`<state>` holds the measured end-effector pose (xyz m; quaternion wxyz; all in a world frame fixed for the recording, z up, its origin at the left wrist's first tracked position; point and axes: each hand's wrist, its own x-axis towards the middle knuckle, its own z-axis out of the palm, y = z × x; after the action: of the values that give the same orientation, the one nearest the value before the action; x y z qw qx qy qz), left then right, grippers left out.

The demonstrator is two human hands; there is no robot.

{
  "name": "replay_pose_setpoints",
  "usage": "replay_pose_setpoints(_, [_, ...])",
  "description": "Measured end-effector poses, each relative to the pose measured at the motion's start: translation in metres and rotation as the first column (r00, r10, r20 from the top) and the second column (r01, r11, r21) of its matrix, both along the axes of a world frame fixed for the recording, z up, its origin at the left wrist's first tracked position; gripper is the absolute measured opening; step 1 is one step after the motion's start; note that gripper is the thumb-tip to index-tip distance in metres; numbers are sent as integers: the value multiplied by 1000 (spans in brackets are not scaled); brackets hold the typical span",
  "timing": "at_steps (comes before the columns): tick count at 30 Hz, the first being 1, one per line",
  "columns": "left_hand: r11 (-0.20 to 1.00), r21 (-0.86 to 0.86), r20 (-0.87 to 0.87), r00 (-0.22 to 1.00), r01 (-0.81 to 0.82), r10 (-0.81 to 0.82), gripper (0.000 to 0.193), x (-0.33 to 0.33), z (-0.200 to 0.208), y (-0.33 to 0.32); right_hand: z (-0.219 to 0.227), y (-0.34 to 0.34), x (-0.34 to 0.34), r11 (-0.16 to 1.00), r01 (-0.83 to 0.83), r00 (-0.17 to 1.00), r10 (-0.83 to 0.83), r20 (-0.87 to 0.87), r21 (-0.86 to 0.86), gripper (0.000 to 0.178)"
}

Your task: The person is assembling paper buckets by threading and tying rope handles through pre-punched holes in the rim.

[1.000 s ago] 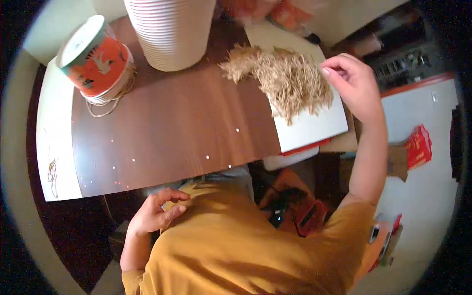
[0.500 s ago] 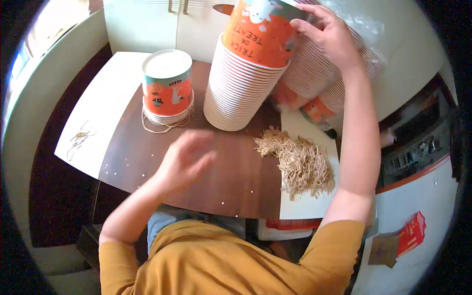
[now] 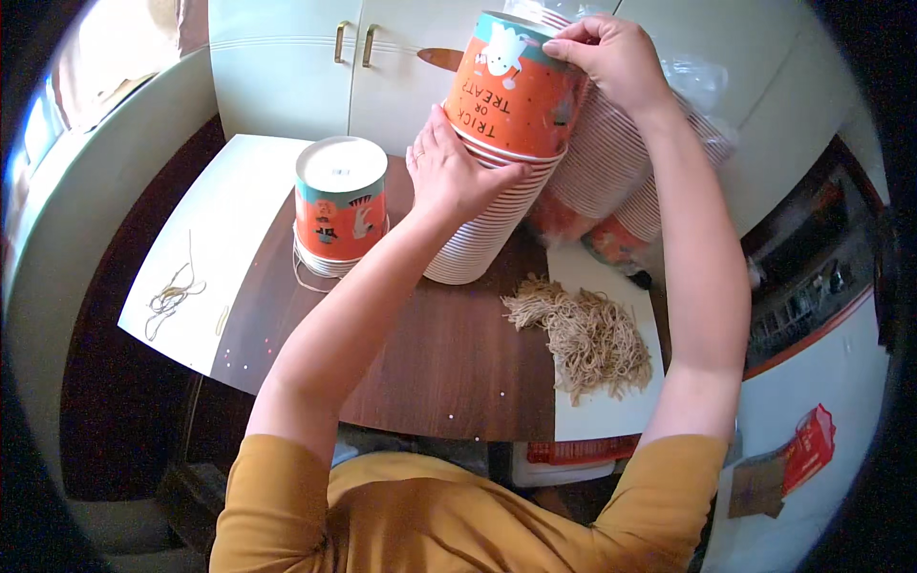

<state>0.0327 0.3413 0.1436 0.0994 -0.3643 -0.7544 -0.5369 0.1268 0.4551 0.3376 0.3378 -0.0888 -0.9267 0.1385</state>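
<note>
A tall, slightly leaning stack of upside-down paper buckets shows many white rims, with an orange and teal printed bucket on top. My left hand grips the stack from the front just under that top bucket, its thumb stretched to the right. Up at the top bucket's teal end, my right hand pinches the edge between thumb and fingers. To the left stands a shorter stack of the same buckets, also upside down. Tan string loops around its base.
A heap of tan strings lies on the table's right part. Several loose strings lie on its white left end. Behind the tall stack are more buckets in clear plastic. Cabinet doors rise behind the table.
My left hand has moved up from over the table onto the tall stack. My right hand stays at the top bucket. The whole view has shifted slightly.
</note>
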Motion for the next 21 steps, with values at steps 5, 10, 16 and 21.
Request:
replay_pose_setpoints(5, [998, 2, 59, 996, 64, -64, 126, -7, 13, -7, 21, -32, -5, 988, 126, 984, -114, -137, 85, 12])
replay_pose_setpoints(10, [994, -62, 142, 986, 93, -84, 127, -4, 6, -5, 62, -11, 9, 999, 36, 946, -28, -324, 19, 9])
replay_pose_setpoints(16, [992, -2, 13, 992, 126, -126, 121, 1, -4, -16, 103, -28, 143, 1000, -12, 774, 7, -634, -3, 23])
replay_pose_setpoints(21, [841, 248, -333, 858, 480, -392, 85, 32, -25, -98, -95, -66, 204, 692, -319, 655, -334, -678, -648, 28])
